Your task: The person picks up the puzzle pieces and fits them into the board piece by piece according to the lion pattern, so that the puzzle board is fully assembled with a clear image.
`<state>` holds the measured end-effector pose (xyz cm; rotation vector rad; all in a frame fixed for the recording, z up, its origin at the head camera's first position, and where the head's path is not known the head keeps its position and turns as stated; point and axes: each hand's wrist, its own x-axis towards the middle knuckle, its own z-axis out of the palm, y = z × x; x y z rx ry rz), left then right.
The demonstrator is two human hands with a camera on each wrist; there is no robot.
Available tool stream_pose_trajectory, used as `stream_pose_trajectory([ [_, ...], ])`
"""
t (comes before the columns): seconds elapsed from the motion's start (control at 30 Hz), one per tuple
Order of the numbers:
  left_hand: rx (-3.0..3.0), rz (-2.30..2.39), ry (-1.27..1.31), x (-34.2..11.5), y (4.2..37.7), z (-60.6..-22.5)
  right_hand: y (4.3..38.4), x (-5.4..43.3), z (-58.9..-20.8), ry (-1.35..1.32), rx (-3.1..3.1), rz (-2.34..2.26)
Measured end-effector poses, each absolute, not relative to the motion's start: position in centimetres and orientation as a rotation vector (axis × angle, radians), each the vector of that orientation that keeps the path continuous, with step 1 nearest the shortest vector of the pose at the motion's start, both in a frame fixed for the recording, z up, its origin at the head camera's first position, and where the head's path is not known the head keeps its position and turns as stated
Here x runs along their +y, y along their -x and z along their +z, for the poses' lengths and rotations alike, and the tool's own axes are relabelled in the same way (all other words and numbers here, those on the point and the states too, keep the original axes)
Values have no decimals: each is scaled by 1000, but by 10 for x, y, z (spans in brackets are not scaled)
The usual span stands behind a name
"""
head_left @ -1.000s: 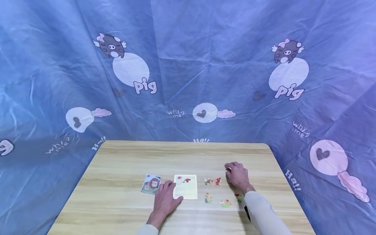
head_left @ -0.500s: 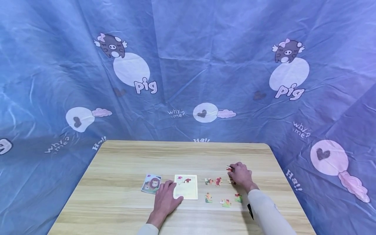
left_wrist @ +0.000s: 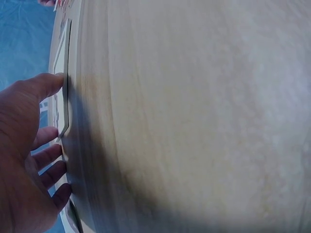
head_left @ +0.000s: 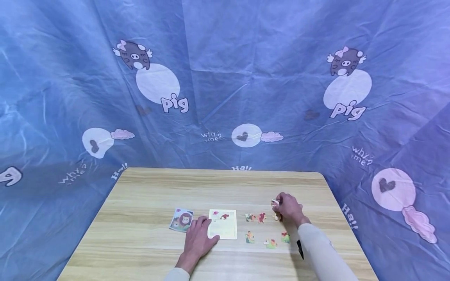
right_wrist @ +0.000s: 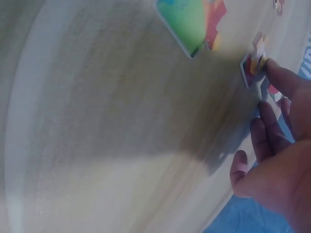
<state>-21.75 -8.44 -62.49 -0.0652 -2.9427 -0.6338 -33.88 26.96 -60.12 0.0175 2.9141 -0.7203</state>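
From my seat I have the right hand (head_left: 291,207) at the far right of the bench (head_left: 158,187), its grip pinching a small, pale-and-red cardboard jigsaw piece (head_left: 275,202) between finger and thumb. Just nearer, partly under that hand, lies a brown-and-cream jigsaw piece (head_left: 277,217); five more coloured pieces lie loose around it, among them a red-brown, knobbed jigsaw piece (head_left: 261,217) farther left.

The left hand (head_left: 199,238) rests at the near-left corner of a flat, white, square puzzle tray (head_left: 225,230), thumb and fingers spread, touching its edges. Two pieces sit along the tray's far side, one marked with pink. To the left lies a blue, rectangular picture card with a brown lion (head_left: 181,220).

I judge the step in hand to be picking up and orienting a piece. The next move calls for a light, level carry left, turning the piece to fit, perhaps the far-right corner, while the left hand steadies the tray.
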Motion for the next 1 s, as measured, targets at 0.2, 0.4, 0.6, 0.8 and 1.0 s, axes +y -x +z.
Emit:
stream_pose_trajectory([
  [0.2, -2949, -625, 64, -84, 216, -625, 335, 269, -603, 19, 2910, -775],
  [0.4, -2961, -630, 53, -82, 214, -626, 327, 268, -602, -3, 2910, -850],
  [0.6, -2964, -649, 46, -78, 210, -626, 322, 264, -602, -42, 2927, -949],
  [0.8, -2945, -647, 38, -77, 211, -626, 321, 256, -601, -23, 2907, -1073],
  [1.0, -2942, -658, 29, -76, 212, -626, 321, 249, -603, -26, 2860, -1169],
])
